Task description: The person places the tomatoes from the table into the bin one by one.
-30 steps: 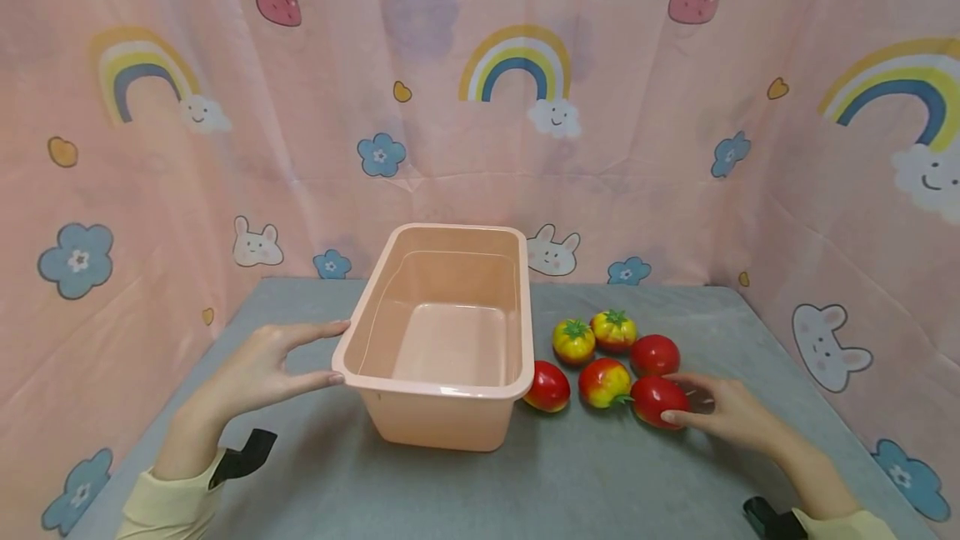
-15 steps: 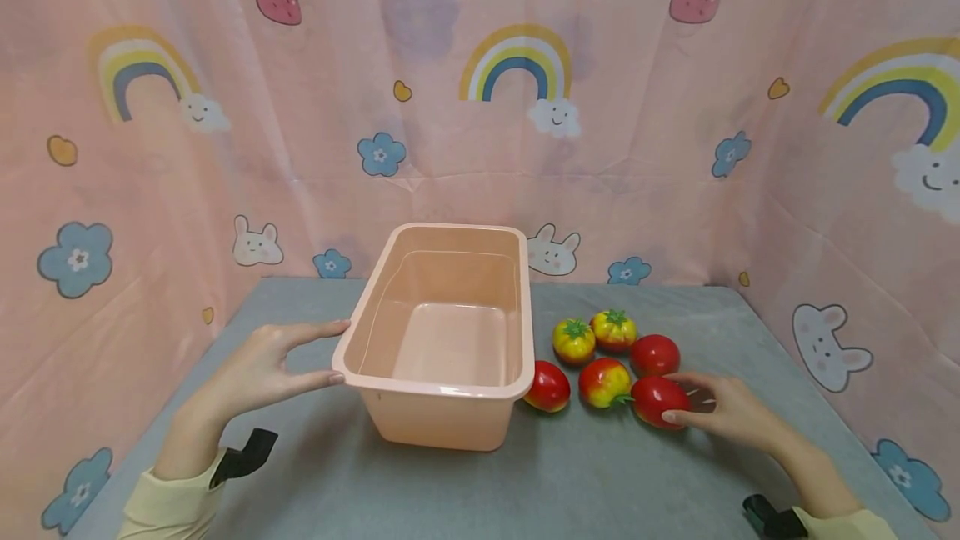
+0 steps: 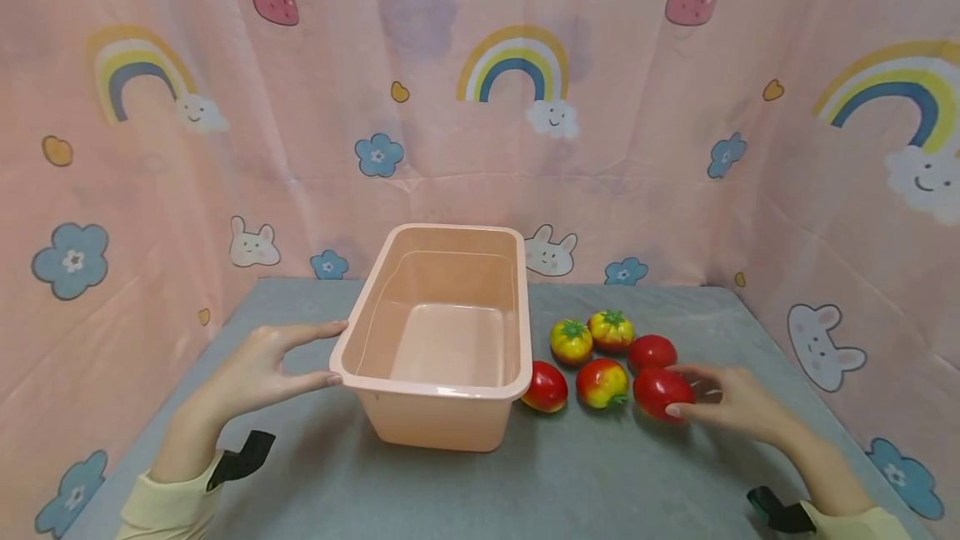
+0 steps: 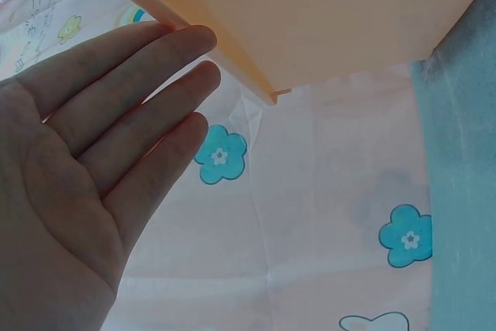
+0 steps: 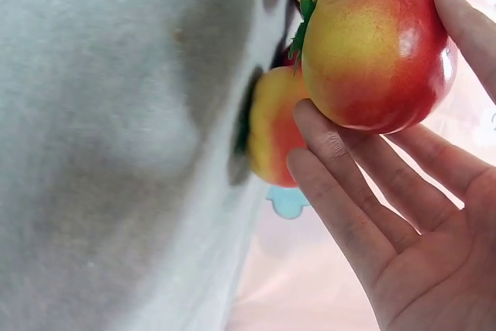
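A red and yellow tomato (image 3: 662, 394) with green leaves on its underside is pinched between the thumb and fingers of my right hand (image 3: 738, 402). In the right wrist view this tomato (image 5: 380, 44) appears raised off the cloth, and another tomato (image 5: 275, 125) sits behind it. My left hand (image 3: 262, 365) touches the left rim of a pale peach plastic basin (image 3: 435, 422) with straight fingers and thumb. In the left wrist view the fingertips (image 4: 203, 38) of the left hand lie against the basin's rim (image 4: 240, 75). Nothing is visible inside the basin.
Several other tomatoes stand right of the basin: a red one (image 3: 546, 387) near its wall, a red-yellow one (image 3: 602, 382), two yellowish ones (image 3: 572, 342) behind, and a red one (image 3: 651, 352). A grey cloth (image 3: 585, 482) covers the table; a pink printed curtain (image 3: 330, 90) surrounds it.
The right hand has raised the tomato slightly and tilted it, leaves turning underneath, apart from the red-yellow one beside it. My left hand stays at the basin's rim.
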A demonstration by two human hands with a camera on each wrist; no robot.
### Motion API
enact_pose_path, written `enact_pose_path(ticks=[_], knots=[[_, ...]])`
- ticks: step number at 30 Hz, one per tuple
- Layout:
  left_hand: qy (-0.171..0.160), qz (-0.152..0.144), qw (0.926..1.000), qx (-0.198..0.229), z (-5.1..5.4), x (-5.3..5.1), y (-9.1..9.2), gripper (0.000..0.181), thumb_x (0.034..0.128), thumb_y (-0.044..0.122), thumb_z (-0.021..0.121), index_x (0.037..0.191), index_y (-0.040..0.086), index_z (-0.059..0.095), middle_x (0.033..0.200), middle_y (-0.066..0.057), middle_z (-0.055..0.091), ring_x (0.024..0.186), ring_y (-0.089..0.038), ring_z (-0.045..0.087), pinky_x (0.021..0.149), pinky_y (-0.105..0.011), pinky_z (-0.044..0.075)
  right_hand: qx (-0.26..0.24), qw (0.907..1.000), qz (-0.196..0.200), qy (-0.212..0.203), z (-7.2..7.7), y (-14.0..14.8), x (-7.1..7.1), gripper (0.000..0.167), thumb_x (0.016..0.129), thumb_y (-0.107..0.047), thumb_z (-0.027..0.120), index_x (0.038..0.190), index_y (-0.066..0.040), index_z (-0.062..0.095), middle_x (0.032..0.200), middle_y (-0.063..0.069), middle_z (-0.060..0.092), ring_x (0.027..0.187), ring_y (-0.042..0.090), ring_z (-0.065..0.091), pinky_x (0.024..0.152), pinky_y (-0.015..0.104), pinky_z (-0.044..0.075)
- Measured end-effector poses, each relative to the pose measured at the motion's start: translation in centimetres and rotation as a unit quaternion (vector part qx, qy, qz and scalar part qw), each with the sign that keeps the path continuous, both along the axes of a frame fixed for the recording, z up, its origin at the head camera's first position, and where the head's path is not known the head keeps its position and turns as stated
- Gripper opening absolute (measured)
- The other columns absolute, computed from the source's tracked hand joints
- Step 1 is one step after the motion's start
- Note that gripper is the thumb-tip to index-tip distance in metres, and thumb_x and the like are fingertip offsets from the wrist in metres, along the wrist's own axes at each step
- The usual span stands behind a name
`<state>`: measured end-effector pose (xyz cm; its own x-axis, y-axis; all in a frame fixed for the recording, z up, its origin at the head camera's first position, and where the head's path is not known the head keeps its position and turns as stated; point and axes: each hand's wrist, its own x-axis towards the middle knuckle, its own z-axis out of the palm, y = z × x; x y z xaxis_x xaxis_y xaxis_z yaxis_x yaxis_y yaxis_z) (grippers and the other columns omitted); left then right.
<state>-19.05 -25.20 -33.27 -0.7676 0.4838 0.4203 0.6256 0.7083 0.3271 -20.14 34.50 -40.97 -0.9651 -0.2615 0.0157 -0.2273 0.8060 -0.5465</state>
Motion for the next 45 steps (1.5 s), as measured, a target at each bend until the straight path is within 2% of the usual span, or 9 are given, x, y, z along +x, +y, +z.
enact_pose_path(ticks=[6,14,22,33,40,45], knots=[[-0.001,0.004,1.0,-0.002,0.0,0.0,0.0,0.055,0.0772,0.04,0.077,0.127,0.022,0.062,0.121,0.007,0.066,0.108,-0.014,0.064,0.084,-0.039,0.053,-0.003,0.9996,0.001,0.027,0.9,-0.1,0.2,0.057,0.078,-0.039,0.075,0.122,-0.006,0.06,0.104,0.009,0.069,0.087,0.019,0.064,0.063,0.021,0.053],[-0.007,0.008,0.9999,-0.002,0.1,0.0,0.1,0.057,0.0767,0.041,0.077,0.128,0.022,0.062,0.122,0.009,0.065,0.109,-0.012,0.063,0.085,-0.037,0.053,-0.006,0.9991,-0.004,0.041,2.2,-0.5,0.1,0.057,0.078,-0.038,0.076,0.122,-0.005,0.06,0.104,0.01,0.069,0.088,0.02,0.064,0.064,0.02,0.053],[-0.006,0.008,0.9999,-0.003,0.0,0.0,0.0,0.056,0.0768,0.041,0.077,0.127,0.022,0.062,0.122,0.009,0.065,0.109,-0.013,0.064,0.085,-0.039,0.053,-0.001,0.9969,0.012,0.078,3.5,-1.0,-0.4,0.055,0.078,-0.035,0.077,0.121,-0.004,0.062,0.103,0.01,0.07,0.087,0.021,0.065,0.065,0.018,0.052],[0.0,0.013,0.9999,-0.008,0.0,0.0,0.0,0.057,0.0753,0.042,0.078,0.127,0.024,0.062,0.121,0.012,0.064,0.108,-0.009,0.063,0.085,-0.033,0.052,-0.002,0.9943,0.047,0.096,4.6,-2.0,-1.2,0.05,0.078,-0.034,0.077,0.118,-0.007,0.064,0.103,0.007,0.07,0.087,0.018,0.066,0.068,0.019,0.053],[0.0,0.013,0.9999,-0.006,0.0,0.0,0.0,0.057,0.0755,0.042,0.078,0.127,0.024,0.062,0.122,0.012,0.064,0.109,-0.009,0.063,0.086,-0.035,0.052,-0.008,0.9914,0.061,0.116,5.3,-2.5,-1.9,0.048,0.079,-0.031,0.077,0.119,-0.007,0.064,0.103,0.006,0.071,0.087,0.009,0.064,0.07,0.02,0.054],[-0.003,0.013,0.9999,-0.004,0.0,0.0,0.0,0.057,0.0756,0.042,0.078,0.127,0.024,0.062,0.122,0.012,0.064,0.109,-0.009,0.063,0.085,-0.034,0.052,-0.013,0.9909,0.062,0.119,6.1,-3.1,-2.2,0.049,0.079,-0.03,0.077,0.119,-0.006,0.063,0.104,0.008,0.07,0.089,0.017,0.066,0.068,0.02,0.054]])
